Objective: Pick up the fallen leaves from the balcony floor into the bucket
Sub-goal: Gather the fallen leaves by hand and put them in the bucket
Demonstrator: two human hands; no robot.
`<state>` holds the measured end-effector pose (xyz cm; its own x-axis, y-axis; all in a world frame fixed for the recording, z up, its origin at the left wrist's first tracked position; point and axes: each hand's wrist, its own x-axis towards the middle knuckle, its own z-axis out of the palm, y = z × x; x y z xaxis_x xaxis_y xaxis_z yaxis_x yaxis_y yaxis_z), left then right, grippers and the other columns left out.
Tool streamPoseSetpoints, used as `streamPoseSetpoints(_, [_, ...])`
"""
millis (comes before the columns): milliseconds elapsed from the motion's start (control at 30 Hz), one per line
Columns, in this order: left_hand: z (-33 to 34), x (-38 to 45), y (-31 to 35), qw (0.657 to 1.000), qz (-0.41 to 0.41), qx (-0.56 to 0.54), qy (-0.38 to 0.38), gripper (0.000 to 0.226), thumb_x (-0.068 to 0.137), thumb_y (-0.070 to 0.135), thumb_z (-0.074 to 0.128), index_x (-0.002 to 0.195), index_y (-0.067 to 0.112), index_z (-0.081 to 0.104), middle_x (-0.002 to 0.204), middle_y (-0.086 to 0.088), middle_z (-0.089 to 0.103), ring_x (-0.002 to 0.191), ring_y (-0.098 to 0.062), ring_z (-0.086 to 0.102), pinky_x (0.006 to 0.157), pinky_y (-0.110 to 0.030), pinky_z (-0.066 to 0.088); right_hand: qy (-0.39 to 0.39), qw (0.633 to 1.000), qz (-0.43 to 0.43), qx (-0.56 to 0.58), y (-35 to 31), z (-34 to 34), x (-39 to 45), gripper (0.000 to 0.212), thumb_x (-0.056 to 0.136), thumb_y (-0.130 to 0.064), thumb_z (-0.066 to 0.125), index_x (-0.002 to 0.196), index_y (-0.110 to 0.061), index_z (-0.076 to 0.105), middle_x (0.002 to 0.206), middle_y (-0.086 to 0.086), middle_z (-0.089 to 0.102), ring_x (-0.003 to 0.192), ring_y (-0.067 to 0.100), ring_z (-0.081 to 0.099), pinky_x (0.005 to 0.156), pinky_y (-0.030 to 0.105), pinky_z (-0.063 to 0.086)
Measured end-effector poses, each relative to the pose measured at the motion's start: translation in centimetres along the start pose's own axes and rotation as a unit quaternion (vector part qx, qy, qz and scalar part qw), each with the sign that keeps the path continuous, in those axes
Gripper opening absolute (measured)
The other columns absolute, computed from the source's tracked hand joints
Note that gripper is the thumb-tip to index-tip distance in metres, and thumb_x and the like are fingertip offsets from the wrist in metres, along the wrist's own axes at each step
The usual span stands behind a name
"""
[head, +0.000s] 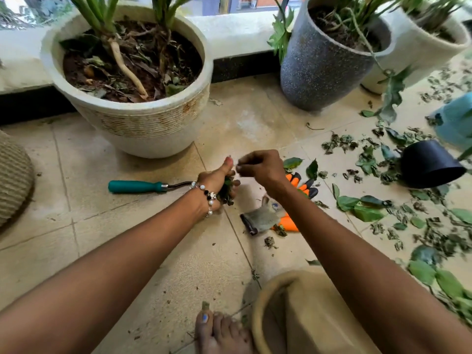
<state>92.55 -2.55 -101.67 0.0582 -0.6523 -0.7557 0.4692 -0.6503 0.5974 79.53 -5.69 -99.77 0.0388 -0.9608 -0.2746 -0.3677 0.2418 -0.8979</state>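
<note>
My left hand (217, 183), with a bead bracelet on the wrist, grips a bunch of dark leaves (226, 191) over the tiled floor. Just to its right, my right hand (258, 166) is curled, and its fingertips pinch a small leaf scrap close to the left thumb. Many fallen leaves (367, 208) lie scattered over the floor to the right. A tan bucket (258, 312) stands at the bottom of the view, partly hidden under my right forearm.
A teal-handled garden tool (135, 187) lies left of my hands. Orange and grey gloves (270, 215) lie under my right wrist. A large white pot (143, 118), a grey pot (319, 70) and a tipped black pot (429, 167) stand around. My bare foot (219, 333) is beside the bucket.
</note>
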Motion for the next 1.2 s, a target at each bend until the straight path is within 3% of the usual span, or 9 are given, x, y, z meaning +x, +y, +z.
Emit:
streamPoseSetpoints(200, [4.0, -0.4, -0.4, 0.998, 0.012, -0.065, -0.007, 0.032, 0.085, 0.038, 0.072, 0.075, 0.009, 0.066, 0.065, -0.008, 0.064, 0.052, -0.021, 0.058, 0.050, -0.024, 0.046, -0.029, 0.985, -0.087, -0.145, -1.0, -2.5, -2.2, 0.018, 0.085, -0.011, 0.072, 0.103, -0.012, 0.069, 0.096, 0.008, 0.074, 0.090, 0.013, 0.070, 0.080, 0.029, 0.056])
streamPoseSetpoints(267, [4.9, -0.5, -0.3, 0.996, 0.019, -0.086, -0.006, 0.023, 0.087, 0.020, 0.071, 0.073, 0.003, 0.063, 0.062, -0.012, 0.062, 0.044, -0.020, 0.056, 0.043, -0.020, 0.043, -0.093, 0.990, -0.075, -0.068, -0.7, -4.9, -2.3, 0.029, 0.094, -0.011, 0.061, 0.123, -0.012, 0.060, 0.108, 0.014, 0.070, 0.104, 0.018, 0.066, 0.087, 0.029, 0.053])
streamPoseSetpoints(367, [5.4, -0.4, -0.2, 0.995, 0.008, -0.092, -0.023, 0.020, 0.090, 0.006, 0.064, 0.072, -0.001, 0.059, 0.052, -0.011, 0.055, 0.033, -0.017, 0.048, 0.035, -0.015, 0.037, -0.028, 0.999, -0.037, 0.012, 0.2, -8.5, -2.0, 0.028, 0.094, -0.008, 0.060, 0.122, -0.011, 0.057, 0.103, 0.015, 0.072, 0.092, 0.021, 0.068, 0.081, 0.032, 0.053])
streamPoseSetpoints(433, [5.4, -0.2, -0.4, 0.997, 0.004, -0.082, -0.018, 0.019, 0.090, 0.004, 0.062, 0.072, -0.002, 0.060, 0.045, -0.008, 0.052, 0.032, -0.016, 0.046, 0.035, -0.015, 0.037, 0.006, 0.983, -0.031, -0.182, 1.6, -10.4, -1.5, 0.026, 0.085, -0.013, 0.073, 0.109, -0.009, 0.066, 0.096, 0.013, 0.071, 0.081, 0.022, 0.067, 0.076, 0.032, 0.051])
streamPoseSetpoints(500, [5.3, 0.0, -0.8, 0.998, 0.003, -0.059, -0.006, 0.020, 0.091, 0.005, 0.061, 0.073, -0.002, 0.062, 0.042, -0.006, 0.051, 0.031, -0.016, 0.045, 0.035, -0.016, 0.037, -0.077, 0.907, -0.017, -0.414, 3.1, -10.7, -1.7, 0.036, 0.080, -0.022, 0.079, 0.110, -0.008, 0.066, 0.102, 0.011, 0.070, 0.092, 0.024, 0.065, 0.078, 0.028, 0.047])
streamPoseSetpoints(567, [5.0, 0.2, -1.0, 0.999, 0.002, -0.050, 0.005, 0.018, 0.092, 0.005, 0.061, 0.076, -0.004, 0.062, 0.041, -0.005, 0.048, 0.029, -0.016, 0.042, 0.036, -0.017, 0.037, -0.126, 0.857, -0.018, -0.499, 4.5, -10.1, -2.2, 0.042, 0.081, -0.024, 0.076, 0.117, -0.009, 0.062, 0.109, 0.011, 0.067, 0.101, 0.027, 0.062, 0.082, 0.033, 0.050])
streamPoseSetpoints(800, [4.0, 0.7, -0.5, 0.999, 0.010, -0.019, 0.024, 0.018, 0.090, 0.011, 0.066, 0.079, -0.004, 0.065, 0.061, -0.010, 0.051, 0.034, -0.017, 0.042, 0.038, -0.018, 0.038, 0.021, 0.920, 0.018, -0.390, 2.9, -11.0, 1.1, 0.018, 0.080, -0.005, 0.069, 0.097, -0.006, 0.075, 0.097, 0.014, 0.072, 0.089, 0.022, 0.065, 0.070, 0.024, 0.044])
streamPoseSetpoints(933, [3.6, 1.2, -0.2, 1.000, -0.004, -0.012, 0.012, 0.019, 0.091, 0.015, 0.065, 0.083, -0.002, 0.066, 0.059, -0.007, 0.048, 0.034, -0.015, 0.041, 0.038, -0.018, 0.038, 0.125, 0.927, 0.003, -0.354, 2.7, -10.7, 3.7, 0.023, 0.083, -0.004, 0.060, 0.099, -0.005, 0.075, 0.103, 0.016, 0.072, 0.101, 0.029, 0.064, 0.081, 0.027, 0.046])
streamPoseSetpoints(1200, [3.7, 1.6, -0.2, 1.000, -0.021, -0.021, 0.004, 0.024, 0.087, 0.008, 0.067, 0.105, -0.007, 0.064, 0.060, -0.009, 0.049, 0.034, -0.016, 0.041, 0.037, -0.018, 0.038, -0.041, 0.846, -0.069, -0.528, 5.8, -7.1, 4.7, 0.037, 0.088, -0.020, 0.063, 0.124, -0.011, 0.064, 0.113, 0.017, 0.065, 0.104, 0.035, 0.059, 0.088, 0.040, 0.046])
